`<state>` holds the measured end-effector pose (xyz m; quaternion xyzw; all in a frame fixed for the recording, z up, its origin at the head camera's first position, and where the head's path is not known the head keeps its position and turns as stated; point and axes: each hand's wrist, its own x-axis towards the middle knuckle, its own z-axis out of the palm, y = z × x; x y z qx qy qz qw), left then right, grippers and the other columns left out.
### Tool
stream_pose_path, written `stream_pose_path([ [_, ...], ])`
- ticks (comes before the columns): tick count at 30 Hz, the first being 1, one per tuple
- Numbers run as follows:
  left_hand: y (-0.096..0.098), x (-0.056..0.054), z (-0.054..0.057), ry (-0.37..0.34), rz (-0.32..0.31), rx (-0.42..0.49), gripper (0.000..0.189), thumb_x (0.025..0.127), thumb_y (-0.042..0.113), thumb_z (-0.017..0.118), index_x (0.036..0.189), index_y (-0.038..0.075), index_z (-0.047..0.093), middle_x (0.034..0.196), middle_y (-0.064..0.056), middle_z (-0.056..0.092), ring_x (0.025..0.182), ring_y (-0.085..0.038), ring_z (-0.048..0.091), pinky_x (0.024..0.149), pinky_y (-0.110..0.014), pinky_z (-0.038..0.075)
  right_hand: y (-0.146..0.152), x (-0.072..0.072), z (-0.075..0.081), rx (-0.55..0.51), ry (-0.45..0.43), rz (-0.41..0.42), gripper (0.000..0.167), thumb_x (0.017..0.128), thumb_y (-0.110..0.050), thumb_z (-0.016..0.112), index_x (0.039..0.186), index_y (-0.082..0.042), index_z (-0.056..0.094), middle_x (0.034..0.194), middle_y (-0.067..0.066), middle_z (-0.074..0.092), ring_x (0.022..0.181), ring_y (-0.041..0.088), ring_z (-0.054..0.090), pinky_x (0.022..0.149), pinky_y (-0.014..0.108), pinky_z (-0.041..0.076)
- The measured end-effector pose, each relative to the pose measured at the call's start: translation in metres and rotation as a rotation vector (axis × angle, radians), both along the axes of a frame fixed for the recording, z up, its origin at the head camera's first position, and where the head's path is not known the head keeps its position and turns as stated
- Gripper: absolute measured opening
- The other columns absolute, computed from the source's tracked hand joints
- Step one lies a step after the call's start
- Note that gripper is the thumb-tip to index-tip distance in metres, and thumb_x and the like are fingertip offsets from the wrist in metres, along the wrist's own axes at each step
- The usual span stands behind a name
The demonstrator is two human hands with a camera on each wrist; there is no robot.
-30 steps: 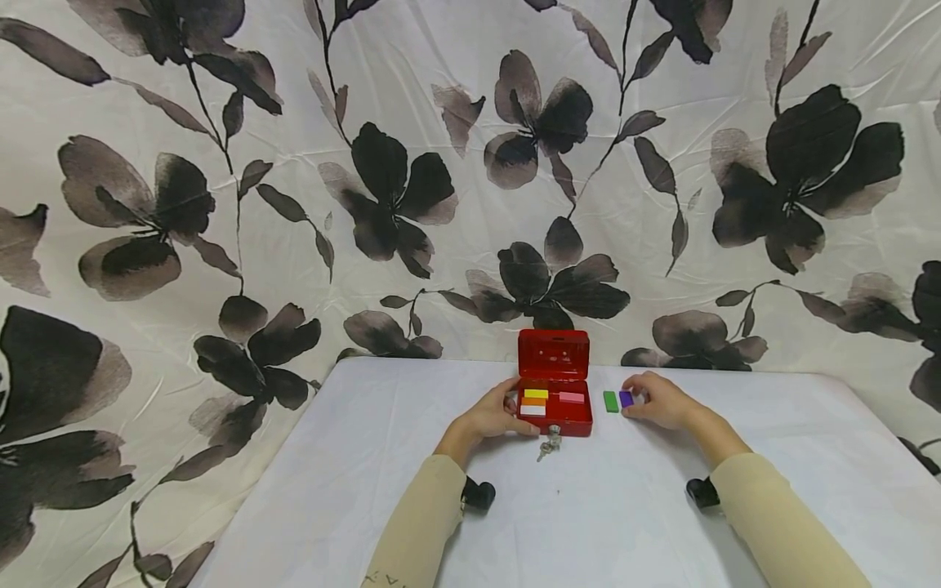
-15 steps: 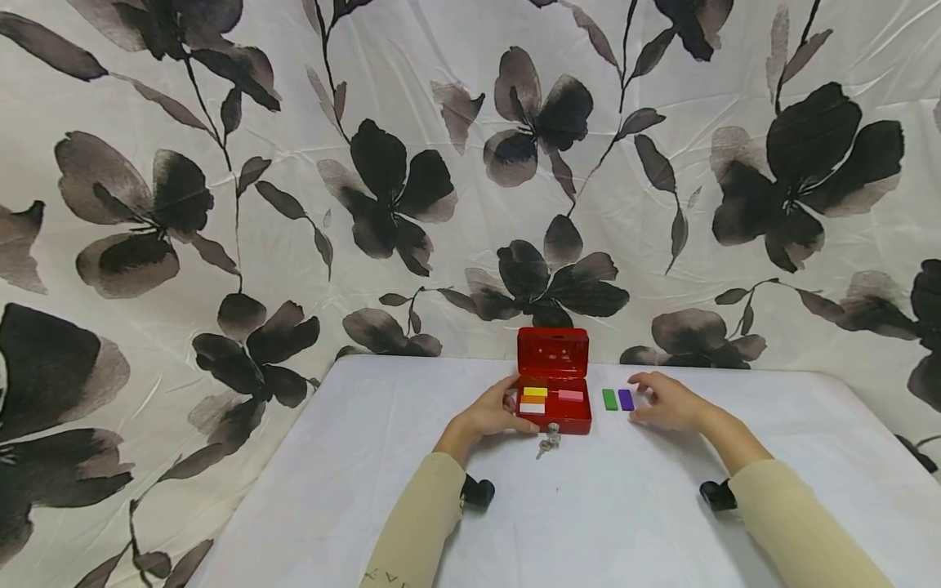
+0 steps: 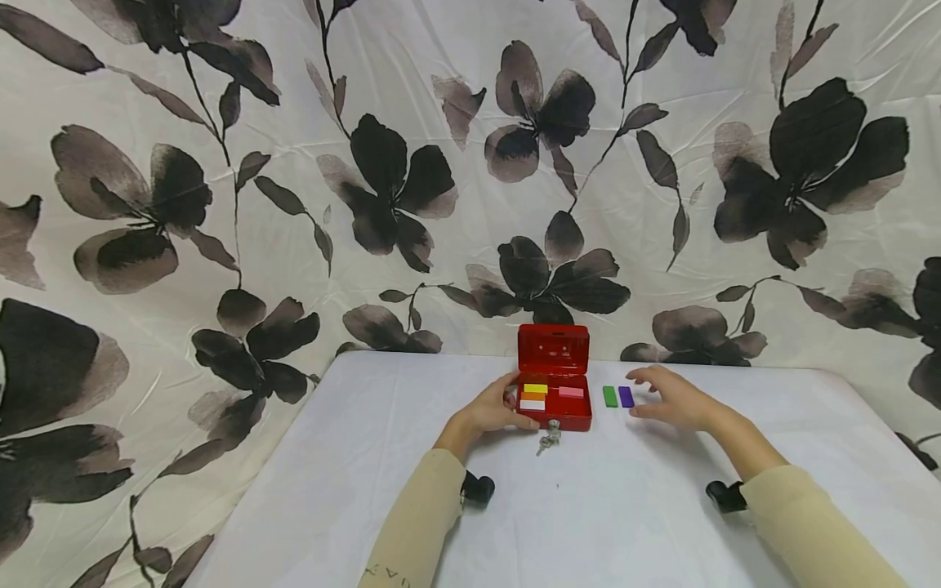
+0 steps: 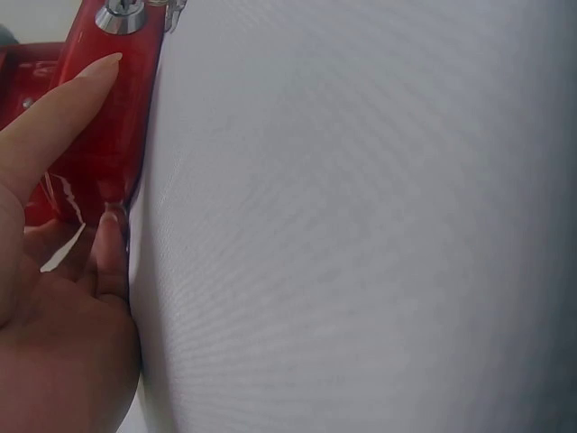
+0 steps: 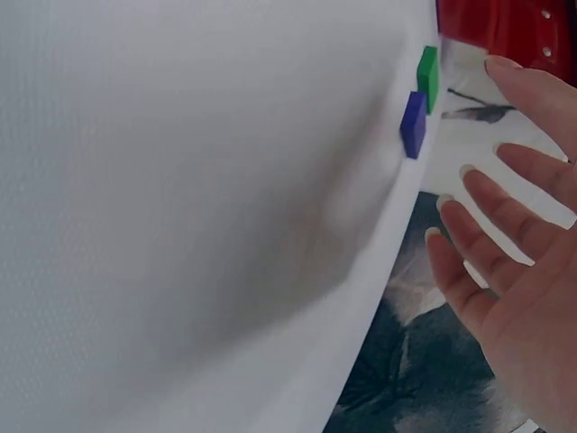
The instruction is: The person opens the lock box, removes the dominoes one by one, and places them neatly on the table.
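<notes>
A red cash box point(image 3: 553, 422) stands on the table with its lid point(image 3: 554, 349) raised. Inside lie yellow point(image 3: 535, 389), orange point(image 3: 533, 397), white point(image 3: 532, 405) and pink blocks point(image 3: 570, 392). My left hand point(image 3: 494, 410) grips the box's front left corner, thumb along the front and fingers at the side; the left wrist view shows the thumb point(image 4: 77, 104) close to the lock point(image 4: 121, 16). Right of the box, a green block point(image 3: 610, 397) and a purple block point(image 3: 626, 397) lie side by side. My right hand point(image 3: 675, 398) hovers beside the purple one, fingers spread, holding nothing.
A small bunch of keys point(image 3: 546, 442) hangs from the lock at the box's front. The white-covered table point(image 3: 588, 523) ends just behind the box, against a floral cloth backdrop point(image 3: 470, 204).
My right hand has let go of the purple block and drawn back to the right, leaving it beside the green block. The left hand stays on the cash box.
</notes>
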<state>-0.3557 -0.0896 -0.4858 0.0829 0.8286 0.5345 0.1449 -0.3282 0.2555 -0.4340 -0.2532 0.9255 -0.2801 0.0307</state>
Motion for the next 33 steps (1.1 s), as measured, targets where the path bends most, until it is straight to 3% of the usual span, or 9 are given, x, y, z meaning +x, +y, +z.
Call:
stream_pose_path([
  [6, -0.001, 0.000, 0.000, -0.004, -0.006, 0.014, 0.101, 0.074, 0.018, 0.093, 0.158, 0.019, 0.038, 0.110, -0.007, 0.054, 0.109, -0.023, 0.047, 0.093, -0.038, 0.051, -0.014, 0.000, 0.003, -0.002, -0.005, 0.011, 0.057, 0.093, -0.021, 0.076, 0.139, 0.004, 0.053, 0.137, 0.028, 0.054, 0.119, 0.046, 0.056, 0.098, 0.062, 0.048],
  [16, -0.001, 0.001, -0.001, 0.008, -0.004, 0.010, 0.100, 0.075, 0.018, 0.093, 0.158, 0.019, 0.038, 0.113, -0.006, 0.055, 0.110, -0.024, 0.047, 0.097, -0.041, 0.051, -0.046, -0.003, 0.007, 0.009, 0.038, 0.043, 0.049, 0.094, -0.015, 0.073, 0.136, 0.003, 0.057, 0.132, 0.023, 0.060, 0.120, 0.045, 0.057, 0.100, 0.061, 0.048],
  [20, 0.000, 0.001, -0.001, 0.011, -0.008, 0.012, 0.099, 0.075, 0.018, 0.093, 0.158, 0.019, 0.038, 0.115, -0.006, 0.055, 0.111, -0.024, 0.046, 0.100, -0.042, 0.050, -0.058, -0.007, 0.003, 0.029, 0.037, 0.042, 0.047, 0.094, -0.016, 0.073, 0.136, 0.002, 0.059, 0.131, 0.020, 0.061, 0.123, 0.043, 0.054, 0.102, 0.061, 0.046],
  [24, 0.000, 0.000, -0.002, 0.013, -0.016, 0.010, 0.099, 0.075, 0.018, 0.093, 0.158, 0.019, 0.039, 0.112, -0.006, 0.054, 0.108, -0.023, 0.047, 0.095, -0.039, 0.050, -0.068, -0.010, -0.001, 0.054, 0.030, 0.037, 0.046, 0.094, -0.015, 0.074, 0.135, 0.000, 0.060, 0.133, 0.019, 0.060, 0.124, 0.041, 0.053, 0.102, 0.060, 0.047],
  [28, 0.000, 0.000, -0.002, 0.012, -0.021, 0.020, 0.098, 0.075, 0.017, 0.093, 0.157, 0.018, 0.040, 0.111, -0.006, 0.054, 0.108, -0.023, 0.046, 0.093, -0.039, 0.049, -0.078, -0.012, -0.003, 0.117, 0.057, 0.008, 0.048, 0.092, -0.016, 0.076, 0.135, -0.001, 0.062, 0.134, 0.019, 0.062, 0.124, 0.040, 0.054, 0.102, 0.060, 0.048],
  [33, -0.001, 0.001, 0.000, 0.016, -0.012, 0.001, 0.099, 0.074, 0.020, 0.093, 0.157, 0.021, 0.039, 0.113, -0.004, 0.055, 0.108, -0.022, 0.047, 0.095, -0.038, 0.051, -0.091, -0.015, -0.006, 0.261, 0.121, -0.047, 0.052, 0.089, -0.022, 0.080, 0.135, -0.004, 0.064, 0.127, 0.016, 0.067, 0.113, 0.034, 0.059, 0.097, 0.057, 0.051],
])
